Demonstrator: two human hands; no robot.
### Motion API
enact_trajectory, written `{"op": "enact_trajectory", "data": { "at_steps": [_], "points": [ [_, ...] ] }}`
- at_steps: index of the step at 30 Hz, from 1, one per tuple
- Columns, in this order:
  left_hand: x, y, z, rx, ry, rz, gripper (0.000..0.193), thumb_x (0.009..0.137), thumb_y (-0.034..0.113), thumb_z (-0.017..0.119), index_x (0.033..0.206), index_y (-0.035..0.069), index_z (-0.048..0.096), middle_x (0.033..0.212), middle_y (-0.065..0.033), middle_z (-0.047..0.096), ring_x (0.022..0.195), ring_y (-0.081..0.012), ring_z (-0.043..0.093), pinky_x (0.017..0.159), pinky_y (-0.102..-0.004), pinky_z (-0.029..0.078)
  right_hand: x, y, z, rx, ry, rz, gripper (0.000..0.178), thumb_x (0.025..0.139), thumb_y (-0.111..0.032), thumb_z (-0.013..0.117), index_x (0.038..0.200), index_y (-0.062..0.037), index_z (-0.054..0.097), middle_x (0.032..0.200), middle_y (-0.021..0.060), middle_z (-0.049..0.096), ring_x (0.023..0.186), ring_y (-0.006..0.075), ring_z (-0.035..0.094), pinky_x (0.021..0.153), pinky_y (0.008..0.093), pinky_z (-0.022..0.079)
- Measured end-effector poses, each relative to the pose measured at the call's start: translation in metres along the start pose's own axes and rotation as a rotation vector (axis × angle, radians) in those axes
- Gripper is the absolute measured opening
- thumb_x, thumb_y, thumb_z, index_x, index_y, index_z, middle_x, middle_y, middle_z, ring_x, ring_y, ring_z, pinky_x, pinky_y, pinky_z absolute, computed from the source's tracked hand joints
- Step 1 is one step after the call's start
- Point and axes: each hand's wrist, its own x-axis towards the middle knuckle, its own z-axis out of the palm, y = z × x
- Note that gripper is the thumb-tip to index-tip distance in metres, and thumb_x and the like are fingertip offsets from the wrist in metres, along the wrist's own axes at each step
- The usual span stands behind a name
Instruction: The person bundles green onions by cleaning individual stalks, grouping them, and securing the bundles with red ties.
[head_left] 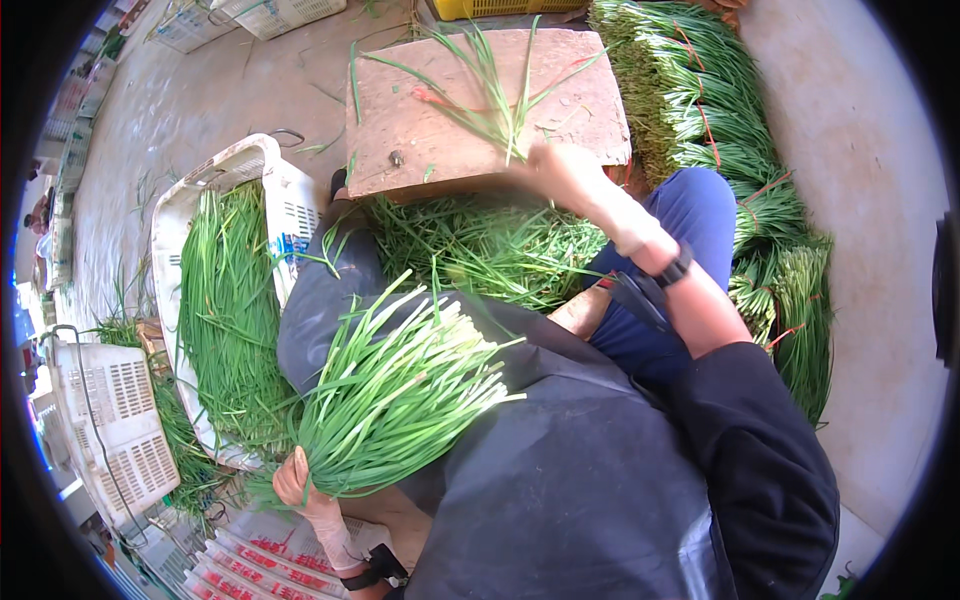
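Observation:
A thick bunch of green chives (400, 385) lies across my lap, pale stalk ends toward the upper right. Its leafy end is gripped by my left hand (293, 480), fingers closed round it at lower left. My right hand (560, 175) is over the near edge of a wooden board (400, 110), smeared by motion, so its fingers cannot be made out. Close to that hand, a few loose chives (500, 110) fan out over the board, with a red strip (428, 95) among them. Cut leaves (490, 250) are heaped between my legs, below the board.
A white plastic basket (270, 165) full of chives stands at my left, with another white crate (115, 420) beyond it. Tied bundles of chives (725, 120) are stacked along the right. A yellow crate (500, 8) is at the far edge. Printed sacks (260, 560) lie at lower left.

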Motion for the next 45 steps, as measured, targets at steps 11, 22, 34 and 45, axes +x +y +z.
{"op": "enact_trajectory", "data": {
  "at_steps": [11,22,34,45],
  "points": [
    [-0.002,0.002,-0.001,0.01,-0.02,-0.03,0.037,0.095,0.028,0.051,0.125,0.006,0.052,0.101,-0.0117,0.061,0.083,-0.0309,0.059,0.076,-0.0456,0.047,0.033,0.029,0.006,0.019,0.349,0.222,0.022,0.077,-0.028,0.072,0.078,-0.0064,0.072,0.07,0.0171,0.068,0.069,0.0313,0.069,0.067,0.0403,0.053],
    [-0.011,-0.01,0.01,-0.004,0.024,-0.014,0.049,0.092,0.038,0.055,0.126,0.004,0.053,0.102,-0.0136,0.063,0.088,-0.0324,0.06,0.08,-0.0466,0.046,0.042,0.035,0.028,0.176,0.241,0.248,0.027,0.079,-0.03,0.067,0.085,-0.0035,0.07,0.078,0.019,0.068,0.074,0.0339,0.068,0.072,0.0423,0.053],
    [-0.005,-0.009,0.012,0.003,0.043,0.011,0.045,0.092,0.034,0.055,0.126,0.005,0.05,0.101,-0.0141,0.062,0.084,-0.0326,0.059,0.075,-0.0476,0.046,0.093,0.061,0.038,0.691,0.142,0.408,0.029,0.087,-0.032,0.067,0.09,-0.0042,0.071,0.069,0.0019,0.066,0.052,0.0092,0.056,0.051,0.0248,0.045],
    [-0.003,-0.007,0.013,-0.032,0.023,-0.016,0.056,0.092,0.047,0.052,0.128,0.004,0.051,0.099,-0.0155,0.063,0.084,-0.0343,0.059,0.078,-0.0479,0.046,0.08,0.065,0.026,0.385,0.338,0.381,0.036,0.086,-0.043,0.061,0.095,-0.0092,0.073,0.074,0.0046,0.069,0.064,0.0149,0.062,0.065,0.03,0.049]
  ]
}}
